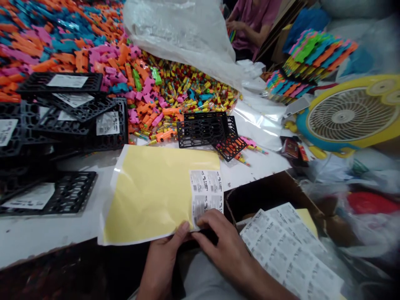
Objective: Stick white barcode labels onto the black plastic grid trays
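A yellow backing sheet (150,187) lies at the front edge of the white table, with several printed labels (208,183) left along its right side. My left hand (165,254) pinches the sheet's lower edge, thumb on top and fingers hidden beneath. Just to the right, my right hand (218,241) has its fingers curled at the lowest label, with thumb and index near the sheet's edge; whether a label is between them is unclear. Black plastic grids bearing white labels (108,123) are piled on the left.
Colourful plastic pieces (81,54) heap across the back. Unlabelled black grids (203,131) lie behind the sheet. An open carton (268,191) holds label sheets (287,250) at right, near a yellow fan (353,116). A person (253,25) sits behind.
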`<state>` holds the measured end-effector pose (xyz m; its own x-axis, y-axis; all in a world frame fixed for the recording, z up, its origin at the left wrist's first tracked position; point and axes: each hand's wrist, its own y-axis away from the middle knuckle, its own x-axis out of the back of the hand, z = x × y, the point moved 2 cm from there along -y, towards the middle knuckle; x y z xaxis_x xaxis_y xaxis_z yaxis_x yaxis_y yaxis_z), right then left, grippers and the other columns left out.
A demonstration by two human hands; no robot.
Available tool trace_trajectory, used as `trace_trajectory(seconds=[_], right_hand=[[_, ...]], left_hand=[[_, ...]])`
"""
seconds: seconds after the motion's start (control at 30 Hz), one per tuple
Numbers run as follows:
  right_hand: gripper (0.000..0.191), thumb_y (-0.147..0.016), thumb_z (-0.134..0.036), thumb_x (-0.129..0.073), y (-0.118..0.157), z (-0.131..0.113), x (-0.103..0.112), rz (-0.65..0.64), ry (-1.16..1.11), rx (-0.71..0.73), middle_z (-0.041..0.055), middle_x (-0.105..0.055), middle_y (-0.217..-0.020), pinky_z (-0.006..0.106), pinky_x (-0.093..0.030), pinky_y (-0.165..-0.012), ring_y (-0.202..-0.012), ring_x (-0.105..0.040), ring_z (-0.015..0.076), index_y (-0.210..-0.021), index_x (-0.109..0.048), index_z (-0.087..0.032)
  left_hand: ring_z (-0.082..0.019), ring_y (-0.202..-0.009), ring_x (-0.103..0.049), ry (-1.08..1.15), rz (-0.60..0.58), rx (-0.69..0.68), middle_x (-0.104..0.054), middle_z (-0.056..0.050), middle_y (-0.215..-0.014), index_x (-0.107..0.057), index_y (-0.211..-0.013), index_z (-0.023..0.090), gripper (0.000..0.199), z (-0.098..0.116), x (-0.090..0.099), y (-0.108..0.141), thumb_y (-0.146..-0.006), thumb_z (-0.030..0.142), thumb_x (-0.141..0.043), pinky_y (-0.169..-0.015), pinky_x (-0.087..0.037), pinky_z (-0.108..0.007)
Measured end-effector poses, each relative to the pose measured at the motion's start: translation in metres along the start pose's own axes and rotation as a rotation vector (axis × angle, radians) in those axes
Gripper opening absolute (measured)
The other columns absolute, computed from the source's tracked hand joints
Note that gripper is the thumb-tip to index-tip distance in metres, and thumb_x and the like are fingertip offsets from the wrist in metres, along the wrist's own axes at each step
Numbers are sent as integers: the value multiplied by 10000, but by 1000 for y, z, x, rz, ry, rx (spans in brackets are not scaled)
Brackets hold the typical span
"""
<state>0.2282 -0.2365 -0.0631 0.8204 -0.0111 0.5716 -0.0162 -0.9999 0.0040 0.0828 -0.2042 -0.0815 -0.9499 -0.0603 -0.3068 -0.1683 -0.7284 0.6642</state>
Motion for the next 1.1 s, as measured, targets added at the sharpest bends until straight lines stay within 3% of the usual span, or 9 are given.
trace_trajectory(seconds=[0.17,0.3,0.43,0.63,0.73,0.83,1.0,1.1], right_hand=[[117,-875,-124,-519,-2,1,-6,58,-33,40,32,-586,-824,273,-465,-716,-801,-554,165,-851,-597,-209],[121,-848,-134,-532,-7,12,0,53,-192,-82,-2,-562,-757,227,-432,-636,-712,-541,127,-764,-590,-199],[105,-900,-242,-511,-9,25,10,58,-342,-239,-17,-532,-742,214,-418,-578,-629,-512,103,-821,-558,-192],[119,-861,-217,-612,-3,11,1,-48,-177,-60,19,-555,-912,230,-431,-662,-740,-528,113,-977,-591,-199],[71,-887,-169,-538,-3,6,-9,-2,-160,-8,16,-550,-832,238,-424,-677,-747,-527,121,-868,-604,-187],[121,-864,-175,-542,-6,10,-11,35,-256,-94,0,-527,-751,222,-389,-603,-681,-497,110,-754,-592,-181],[188,-830,-338,-636,-17,29,15,46,-619,-402,-34,-507,-622,203,-351,-527,-562,-446,87,-777,-572,-170],[251,-808,-387,-689,-30,41,45,134,-733,-446,-48,-502,-576,181,-327,-504,-527,-424,67,-805,-583,-159]], left_hand=[[-279,-981,-678,17,-18,25,-709,-116,-1118,-680,-1139,137,526,-5,3,-1,-688,377,-803,-912,-553,-404],[-268,-907,-695,22,-13,49,-723,-121,-1066,-682,-1105,117,487,-8,7,-2,-710,380,-789,-887,-568,-418],[-265,-835,-702,30,49,61,-724,-134,-1042,-705,-1000,87,446,-8,12,-3,-671,365,-819,-838,-590,-420],[-267,-964,-680,50,-7,26,-716,-126,-1082,-701,-1057,106,436,-4,6,-1,-717,365,-786,-915,-556,-400],[-270,-947,-686,47,12,50,-726,-132,-1045,-716,-1027,92,447,-4,4,0,-694,377,-801,-930,-549,-408],[-272,-874,-700,55,9,67,-734,-140,-1000,-720,-1004,79,467,-6,5,-1,-661,379,-821,-893,-566,-427],[-262,-838,-705,51,72,72,-732,-133,-1008,-703,-992,89,444,-9,13,-2,-664,363,-824,-850,-588,-434],[-269,-894,-703,45,86,119,-728,-131,-1036,-699,-975,100,427,-8,17,-2,-666,365,-826,-874,-584,-416]])
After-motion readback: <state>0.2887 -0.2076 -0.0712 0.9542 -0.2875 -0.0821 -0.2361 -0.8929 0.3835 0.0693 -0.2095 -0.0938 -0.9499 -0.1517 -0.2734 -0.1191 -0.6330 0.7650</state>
